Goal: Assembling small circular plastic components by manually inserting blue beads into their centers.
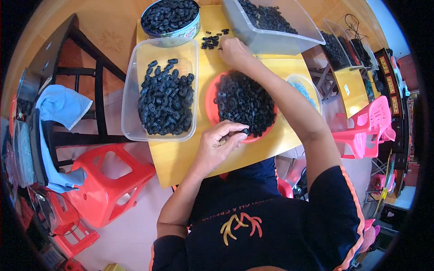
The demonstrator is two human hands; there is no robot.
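Black plastic pieces point(242, 101) fill the red bowl point(211, 104).

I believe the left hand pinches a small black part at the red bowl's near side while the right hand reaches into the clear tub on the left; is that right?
Not quite: the head view shows the right hand beside loose black parts on the table, not in the clear tub. The left hand does pinch a small black part at the red bowl.
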